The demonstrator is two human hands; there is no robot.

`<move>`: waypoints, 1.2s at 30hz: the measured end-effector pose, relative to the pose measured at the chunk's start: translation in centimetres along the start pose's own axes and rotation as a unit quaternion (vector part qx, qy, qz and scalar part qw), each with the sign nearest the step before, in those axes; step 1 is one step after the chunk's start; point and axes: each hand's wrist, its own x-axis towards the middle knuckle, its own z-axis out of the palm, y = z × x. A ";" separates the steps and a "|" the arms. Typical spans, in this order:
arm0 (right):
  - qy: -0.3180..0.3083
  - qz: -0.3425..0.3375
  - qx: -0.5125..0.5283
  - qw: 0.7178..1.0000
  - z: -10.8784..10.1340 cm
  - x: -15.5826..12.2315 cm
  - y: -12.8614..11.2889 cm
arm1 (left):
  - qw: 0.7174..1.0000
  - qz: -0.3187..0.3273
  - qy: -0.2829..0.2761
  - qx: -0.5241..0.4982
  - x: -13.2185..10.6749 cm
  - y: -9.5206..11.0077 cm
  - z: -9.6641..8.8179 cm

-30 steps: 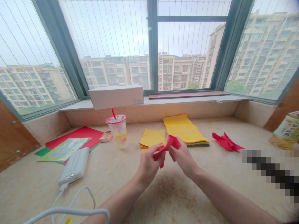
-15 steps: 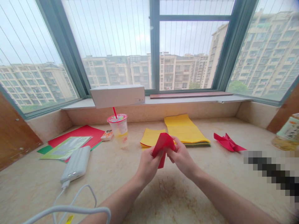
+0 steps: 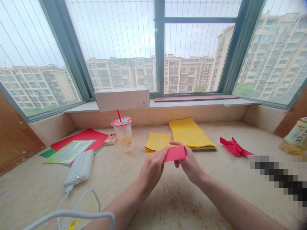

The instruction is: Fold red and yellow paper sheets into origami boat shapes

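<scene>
Both my hands hold one folded piece of red paper (image 3: 175,153) just above the stone counter (image 3: 168,198), in the middle of the view. My left hand (image 3: 151,169) pinches its left end with closed fingers. My right hand (image 3: 189,163) grips its right end, thumb on the upper edge. The paper now shows as a flat, roughly rectangular strip. Right behind it lie a small yellow paper stack (image 3: 157,141) and a longer yellow paper stack (image 3: 189,132).
A finished red folded paper shape (image 3: 234,147) lies to the right. A plastic cup with a red straw (image 3: 122,131), red and green sheets (image 3: 79,143), a white power bank (image 3: 78,167) with cable, a white box (image 3: 122,98) on the sill and a bottle (image 3: 296,135) at far right.
The red paper went from a crumpled, hanging form to a flattened horizontal strip between my hands. Both hands stayed in about the same place.
</scene>
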 end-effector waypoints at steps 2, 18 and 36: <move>0.015 -0.015 -0.022 1.000 -0.1 0.0 0.1 | 1.000 0.007 -0.001 -0.006 0.1 0.2 -0.1; 0.134 -0.170 -0.159 0.963 -0.1 0.3 0.8 | 0.979 -0.161 0.017 -0.122 0.5 0.7 0.9; 0.003 -0.265 -0.326 0.907 -0.5 -0.1 0.7 | 0.878 -0.314 0.041 -0.358 0.9 0.7 1.3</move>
